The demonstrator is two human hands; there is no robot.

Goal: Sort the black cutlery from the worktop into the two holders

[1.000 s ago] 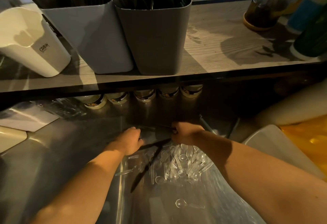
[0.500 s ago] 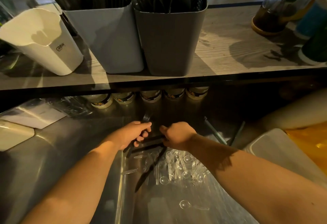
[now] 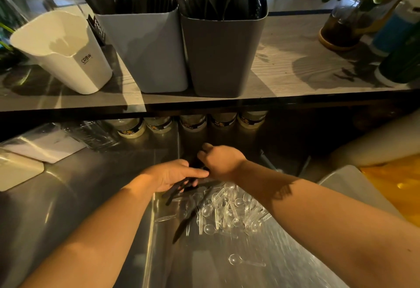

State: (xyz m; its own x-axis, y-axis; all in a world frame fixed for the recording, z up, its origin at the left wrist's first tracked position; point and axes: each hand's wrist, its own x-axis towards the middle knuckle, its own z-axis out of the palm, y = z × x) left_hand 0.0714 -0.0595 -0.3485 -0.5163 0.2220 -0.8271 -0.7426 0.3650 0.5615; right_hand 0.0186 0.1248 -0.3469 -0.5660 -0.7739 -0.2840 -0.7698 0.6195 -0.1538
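left hand point(image 3: 172, 175) gripping black cutlery point(image 3: 173, 191) against worktop point(image 3: 91, 185) | right hand point(image 3: 219, 162) curling just beside, grip hidden, cannot tell | light holder point(image 3: 147, 53) and dark holder point(image 3: 222, 55) standing packed on shelf point(image 3: 295, 64) above | risk: clear spoons point(image 3: 227, 210) tangling into the bunch; packed holders jamming new pieces

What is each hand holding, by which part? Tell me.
The left hand grips black cutlery pieces, ends poking out below it. The right hand curls at the same bundle; its hold is hidden.

Your tabletop point(image 3: 79, 185) was glossy steel; the shelf point(image 3: 295, 55), matt grained wood; the holders point(image 3: 222, 60), smooth matt plastic; spoons point(image 3: 227, 210), clear plastic.
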